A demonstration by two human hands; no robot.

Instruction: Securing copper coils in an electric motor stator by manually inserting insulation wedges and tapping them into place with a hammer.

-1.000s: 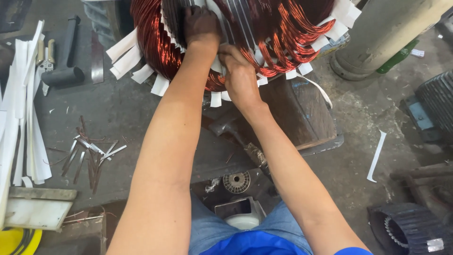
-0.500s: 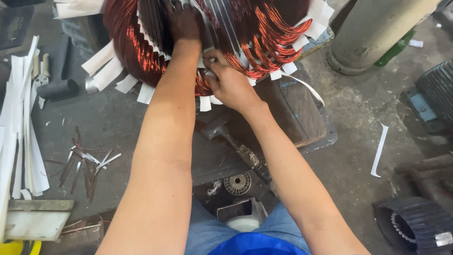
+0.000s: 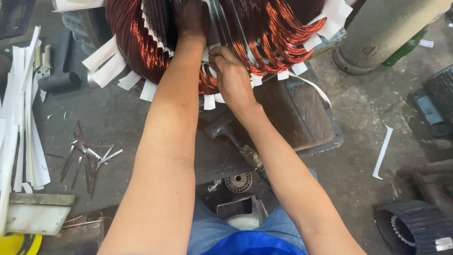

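Copper winding (image 3: pixel 264 42) under right hand (image 3: pixel 233 78) fingers (image 3: pixel 218 53)

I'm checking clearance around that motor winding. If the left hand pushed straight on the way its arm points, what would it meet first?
The left hand already reaches into the stator core; going on, it would likely meet the slotted inner wall first, though depth is unclear.

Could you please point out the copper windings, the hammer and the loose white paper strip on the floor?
Copper windings (image 3: pixel 141 52), head view: left curve of the coil.
Hammer (image 3: pixel 218 127), head view: its dark head, beneath the right forearm.
White paper strip (image 3: pixel 383 151), head view: its middle.
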